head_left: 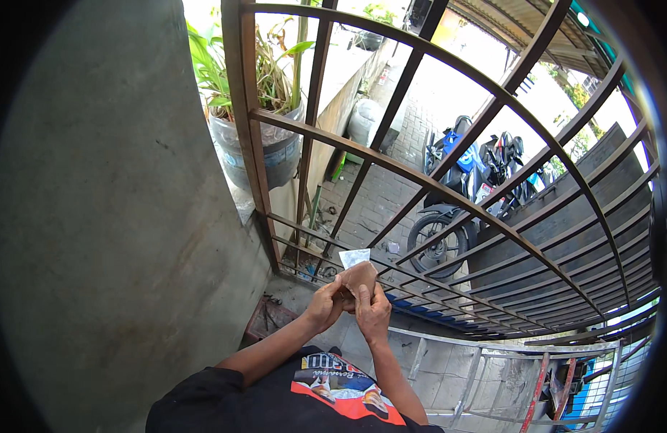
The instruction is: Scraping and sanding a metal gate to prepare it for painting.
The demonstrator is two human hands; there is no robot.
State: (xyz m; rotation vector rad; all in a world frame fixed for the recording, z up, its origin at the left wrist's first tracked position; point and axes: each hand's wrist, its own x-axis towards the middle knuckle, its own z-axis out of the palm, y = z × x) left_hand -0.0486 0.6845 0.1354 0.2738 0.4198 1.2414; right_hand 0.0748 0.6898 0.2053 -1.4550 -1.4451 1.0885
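Both hands meet in front of my chest, low in the head view. My left hand (325, 303) and my right hand (373, 312) together hold a small brown folded sheet (361, 276), like sandpaper or thick paper. A pale whitish corner (353, 257) sticks up behind it. The hands are close to the brown metal grille (391, 162) but not touching it.
A grey concrete pillar (110, 202) fills the left side. A potted plant (265, 144) stands on a ledge behind the bars. Beyond the grille are a parked blue motorcycle (456, 187) on paving and a metal gate (586, 209). Tiled floor and a railing (485, 361) lie below.
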